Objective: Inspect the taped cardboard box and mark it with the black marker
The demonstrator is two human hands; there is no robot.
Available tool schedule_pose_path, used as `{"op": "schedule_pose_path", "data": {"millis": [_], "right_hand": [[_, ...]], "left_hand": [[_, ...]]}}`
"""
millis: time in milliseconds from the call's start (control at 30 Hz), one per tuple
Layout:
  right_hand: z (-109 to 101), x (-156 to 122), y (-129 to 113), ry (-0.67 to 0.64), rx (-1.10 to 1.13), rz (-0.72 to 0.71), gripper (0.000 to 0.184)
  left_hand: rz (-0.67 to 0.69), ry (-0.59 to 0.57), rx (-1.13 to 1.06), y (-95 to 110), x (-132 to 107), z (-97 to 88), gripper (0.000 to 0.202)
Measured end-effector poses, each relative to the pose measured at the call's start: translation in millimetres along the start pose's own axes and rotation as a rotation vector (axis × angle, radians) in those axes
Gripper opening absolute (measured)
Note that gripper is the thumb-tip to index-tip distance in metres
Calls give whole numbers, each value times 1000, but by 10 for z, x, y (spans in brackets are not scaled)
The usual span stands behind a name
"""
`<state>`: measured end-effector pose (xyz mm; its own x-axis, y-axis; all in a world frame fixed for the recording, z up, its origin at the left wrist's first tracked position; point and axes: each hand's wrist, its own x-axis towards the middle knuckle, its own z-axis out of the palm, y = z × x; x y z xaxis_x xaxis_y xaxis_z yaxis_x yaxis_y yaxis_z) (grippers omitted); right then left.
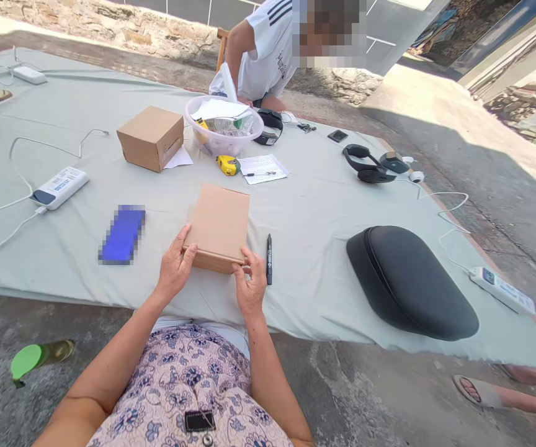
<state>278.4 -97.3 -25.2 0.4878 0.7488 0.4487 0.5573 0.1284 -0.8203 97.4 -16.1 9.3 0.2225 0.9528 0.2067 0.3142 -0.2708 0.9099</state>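
Note:
A closed brown cardboard box point(219, 220) rests on the cloth-covered table in front of me. My left hand point(175, 264) grips its near left corner, thumb on the front edge and fingers along the side. At the near right corner, my right hand point(250, 282) holds the box with its fingers on the lid's edge. A black marker pen point(269, 259) lies just right of my right hand, apart from it. To the left of my left hand is a flat blue item point(122, 236), blurred out.
Beyond the box sit another cardboard box point(151, 138), a plastic basket point(224, 139), a yellow tape measure point(227, 165) and a written sheet point(264, 169). A black cushion point(412, 282) and power strip point(503, 290) lie right, another strip point(61, 187) left. A person point(268, 49) sits across.

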Motion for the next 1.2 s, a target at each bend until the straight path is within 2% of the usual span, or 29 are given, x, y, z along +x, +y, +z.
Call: {"op": "schedule_pose_path", "data": {"millis": [133,233,333,467,667,767,833,967,1100,1200], "right_hand": [[23,-74,130,-26,46,124,52],[13,-112,161,-92,-6,155,48],[2,-129,157,-147,-72,148,47],[16,-138,136,-196,-56,151,48],[-44,-106,12,-87,89,67,50],[-142,-67,-72,-81,60,-3,58],[-196,-41,-112,-64,24,-43,61],[-212,0,-146,-8,13,-77,52],[-144,24,-163,-51,5,-130,48],[-95,29,-155,-67,-6,-147,48]], "left_hand": [[25,-1,41,-24,-5,10,63],[23,26,41,-55,-14,13,64],[3,101,10,-104,-2,-12,64],[-79,177,-149,-201,18,-66,64],[-274,85,-530,-271,-42,53,65],[-333,29,-489,-281,-80,150,60],[-301,1,-339,-285,-98,182,50],[-114,45,-96,-237,-108,147,37],[-49,98,-151,-102,-86,67,49],[11,44,-253,-8,-71,45,64]]}}
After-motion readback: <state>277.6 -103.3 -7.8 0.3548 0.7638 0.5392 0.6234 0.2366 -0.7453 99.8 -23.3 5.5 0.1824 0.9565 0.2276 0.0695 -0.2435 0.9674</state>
